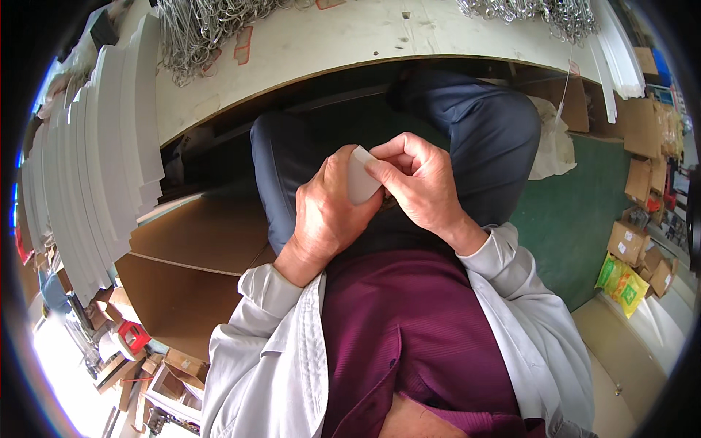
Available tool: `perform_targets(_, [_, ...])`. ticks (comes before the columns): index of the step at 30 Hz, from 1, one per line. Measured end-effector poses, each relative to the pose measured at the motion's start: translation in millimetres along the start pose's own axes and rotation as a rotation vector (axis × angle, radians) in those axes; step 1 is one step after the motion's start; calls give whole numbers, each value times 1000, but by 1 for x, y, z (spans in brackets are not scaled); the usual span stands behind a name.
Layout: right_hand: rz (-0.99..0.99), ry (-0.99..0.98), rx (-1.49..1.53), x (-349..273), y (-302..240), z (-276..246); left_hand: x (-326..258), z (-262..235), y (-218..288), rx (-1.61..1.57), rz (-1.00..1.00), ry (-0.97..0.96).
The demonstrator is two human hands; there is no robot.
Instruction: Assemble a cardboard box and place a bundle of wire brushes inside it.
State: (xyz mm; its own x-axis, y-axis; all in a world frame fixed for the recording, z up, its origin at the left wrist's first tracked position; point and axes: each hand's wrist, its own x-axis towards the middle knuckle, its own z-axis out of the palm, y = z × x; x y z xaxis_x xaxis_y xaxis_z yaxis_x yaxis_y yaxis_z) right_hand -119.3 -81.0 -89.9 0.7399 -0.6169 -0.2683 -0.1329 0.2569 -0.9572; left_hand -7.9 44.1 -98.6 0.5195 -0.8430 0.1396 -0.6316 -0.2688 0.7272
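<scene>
We see one flat white piece (361, 182), plain-faced, a corner pointing away from us, held between our left hand (327, 201) and right hand (425, 188).

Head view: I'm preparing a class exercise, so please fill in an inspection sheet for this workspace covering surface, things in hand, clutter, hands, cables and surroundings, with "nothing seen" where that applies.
Surface: pale worktop, marked, bearing heaps of metal wire pieces toward its far side.
Things in hand: one small white piece, held above the lap.
Clutter: long white strips at left; a brown cardboard box below them.
Hands: left hand grips the white piece; right hand pinches its upper edge.
Cables: nothing seen for certain.
Surroundings: green floor; at right, cardboard boxes and a yellow-green packet.
</scene>
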Motion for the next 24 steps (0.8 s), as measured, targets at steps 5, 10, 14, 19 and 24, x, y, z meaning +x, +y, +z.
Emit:
perform_targets(5, [112, -21, 19, 3, -4, -8, -2, 1, 0, -32, -50, -17])
perform_targets(10, [167, -37, 88, 2, -5, -10, -6, 1, -1, -33, -41, -11])
perform_targets(14, [193, -30, 85, 1, -10, -10, -8, -1, -1, -37, -28, -9])
perform_targets(19, [-139, 82, -219, -10, 2, 1, -11, -1, 0, -37, 26, 2])
perform_targets(24, [-172, 49, -196, -17, 9, 1, -13, -6, 0, -21, 30, 14])
